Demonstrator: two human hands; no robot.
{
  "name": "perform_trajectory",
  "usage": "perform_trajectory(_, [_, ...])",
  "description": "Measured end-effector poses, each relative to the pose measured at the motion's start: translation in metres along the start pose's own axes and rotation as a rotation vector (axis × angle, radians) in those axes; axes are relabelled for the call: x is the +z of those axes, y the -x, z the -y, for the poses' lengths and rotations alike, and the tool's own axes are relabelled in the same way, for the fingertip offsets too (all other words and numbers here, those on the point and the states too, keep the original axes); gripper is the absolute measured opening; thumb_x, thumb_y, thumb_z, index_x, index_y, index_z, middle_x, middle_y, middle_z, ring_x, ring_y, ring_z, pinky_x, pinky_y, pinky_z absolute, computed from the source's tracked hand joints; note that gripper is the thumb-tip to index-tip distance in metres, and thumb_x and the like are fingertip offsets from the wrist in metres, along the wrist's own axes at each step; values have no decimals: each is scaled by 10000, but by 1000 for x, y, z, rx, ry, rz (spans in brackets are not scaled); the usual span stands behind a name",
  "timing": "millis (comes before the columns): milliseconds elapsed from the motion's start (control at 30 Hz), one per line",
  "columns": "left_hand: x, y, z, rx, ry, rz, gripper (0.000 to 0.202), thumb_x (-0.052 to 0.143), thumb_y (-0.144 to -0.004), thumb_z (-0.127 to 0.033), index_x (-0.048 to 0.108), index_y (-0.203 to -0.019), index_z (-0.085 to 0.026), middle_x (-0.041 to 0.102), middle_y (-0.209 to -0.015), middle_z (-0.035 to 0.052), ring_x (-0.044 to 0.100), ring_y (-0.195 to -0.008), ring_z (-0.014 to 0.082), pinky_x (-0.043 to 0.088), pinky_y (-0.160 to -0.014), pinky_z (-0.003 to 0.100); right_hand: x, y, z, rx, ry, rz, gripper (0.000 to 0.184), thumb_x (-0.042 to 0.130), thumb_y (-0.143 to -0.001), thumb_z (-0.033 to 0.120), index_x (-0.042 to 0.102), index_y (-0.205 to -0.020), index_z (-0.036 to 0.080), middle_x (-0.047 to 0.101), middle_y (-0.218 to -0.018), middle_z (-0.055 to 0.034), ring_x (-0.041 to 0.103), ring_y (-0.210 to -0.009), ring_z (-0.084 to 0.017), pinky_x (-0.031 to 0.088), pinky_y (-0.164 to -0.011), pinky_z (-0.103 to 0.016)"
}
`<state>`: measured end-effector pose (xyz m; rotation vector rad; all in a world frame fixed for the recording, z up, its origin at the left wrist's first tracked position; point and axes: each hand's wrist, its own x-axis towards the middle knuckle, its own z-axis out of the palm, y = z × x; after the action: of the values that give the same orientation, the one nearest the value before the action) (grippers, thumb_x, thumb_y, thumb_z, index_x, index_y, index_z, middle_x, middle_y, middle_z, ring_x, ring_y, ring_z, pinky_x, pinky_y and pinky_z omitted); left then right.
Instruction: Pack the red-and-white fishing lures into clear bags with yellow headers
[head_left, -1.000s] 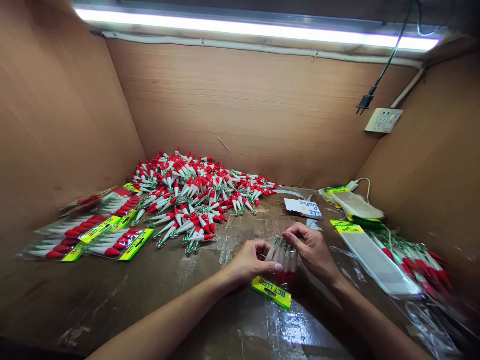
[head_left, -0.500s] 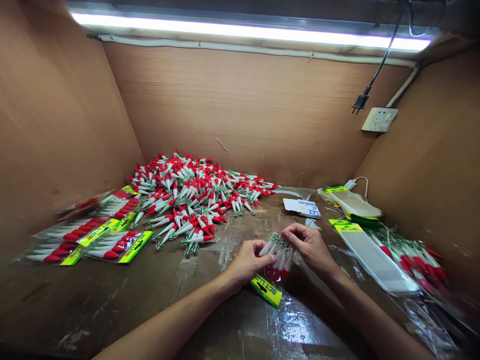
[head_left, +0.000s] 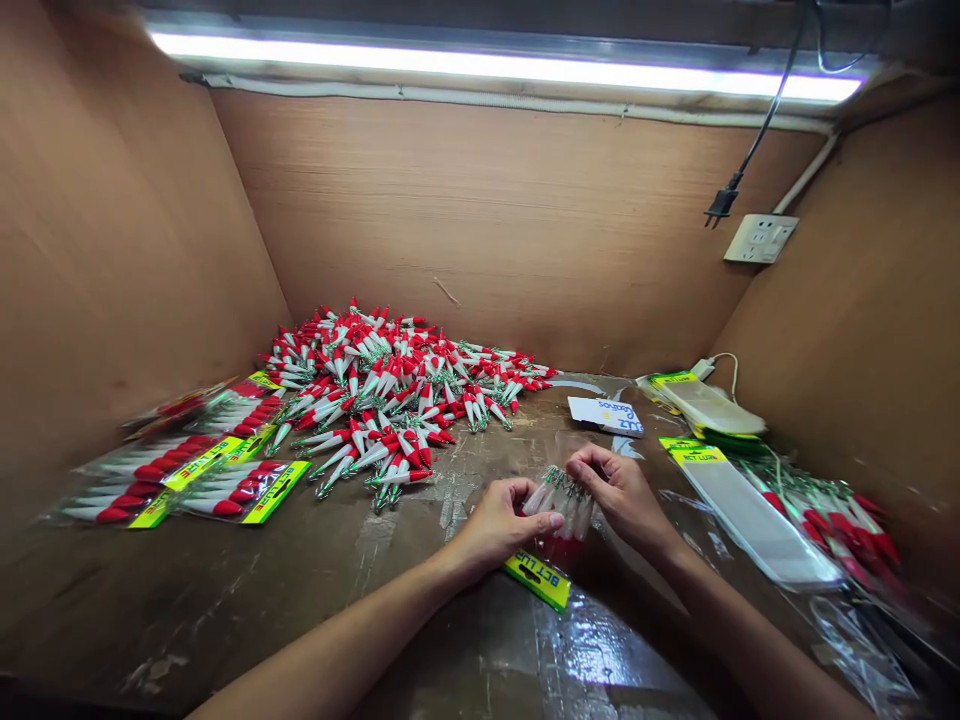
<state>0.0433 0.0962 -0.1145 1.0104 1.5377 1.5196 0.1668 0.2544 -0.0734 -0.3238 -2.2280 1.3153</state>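
Both hands meet near the front middle of the worn brown table (head_left: 262, 590). My left hand (head_left: 499, 522) is closed on the side of a clear plastic bag (head_left: 561, 520) of red-and-white lures, with its yellow header card (head_left: 538, 581) lying toward me. My right hand (head_left: 624, 492) pinches the green hook ends of the lures sticking out of the bag's far end. A big heap of loose red-and-white lures (head_left: 390, 385) lies behind the hands, at the back left.
Several filled packs with yellow headers (head_left: 199, 470) lie at the left. Empty clear bags (head_left: 750, 510) and a stack of them (head_left: 705, 405) lie at the right, with more lures (head_left: 840, 525) beyond. A white paper slip (head_left: 606, 415) sits mid-table. Brown walls enclose the bench; a socket (head_left: 761, 238) hangs right.
The hands and the bag have stayed in about the same spot, with small shifts of the fingers and of the bag's header card. The camera moved slightly.
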Motion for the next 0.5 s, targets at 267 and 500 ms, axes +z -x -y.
perform_trajectory(267, [0,0,-10,16,88,8,477,822,-711,-463,709,-1013,-111,695,-896,64,612,-739,165,448,-663,243,-2,-1,2,112,-146,93,278,734,-820,437,751,-825,159,709,-767,-35,607,-714,-176,453,-658,-263])
perform_trajectory(500, [-8,0,-17,-96,157,-26,491,748,-775,-550,777,-926,-83,714,-789,75,554,-628,128,383,-590,225,5,-1,-7,295,-351,177,348,791,-766,448,766,-945,150,738,-804,-38,627,-690,-151,463,-660,-258])
